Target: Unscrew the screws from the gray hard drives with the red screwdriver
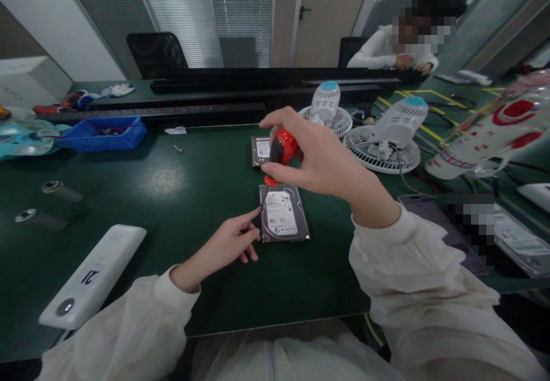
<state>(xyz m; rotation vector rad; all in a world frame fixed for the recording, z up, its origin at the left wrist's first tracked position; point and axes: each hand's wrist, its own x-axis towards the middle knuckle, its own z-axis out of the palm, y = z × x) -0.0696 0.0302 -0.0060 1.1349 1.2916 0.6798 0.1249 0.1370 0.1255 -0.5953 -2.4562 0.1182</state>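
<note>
Gripping a red-and-black screwdriver (285, 147), the right hand (324, 160) holds it tilted over the nearer hard drive's (282, 215) left edge (label up, on the green tabletop (215, 189)). The left hand (230, 240), fingers loosely apart, is at that edge.

We look from head height, forward and down across the table (210, 180), near enough that our left hand (232, 240) and right hand (320, 154) take up much of the middle. The drive (281, 215) lies just below the frame's centre. Our view is wide, from the jacket (240, 358) at the bottom edge to the door (329, 23) at the top, the wall (60, 20) slanting at upper left.
</note>
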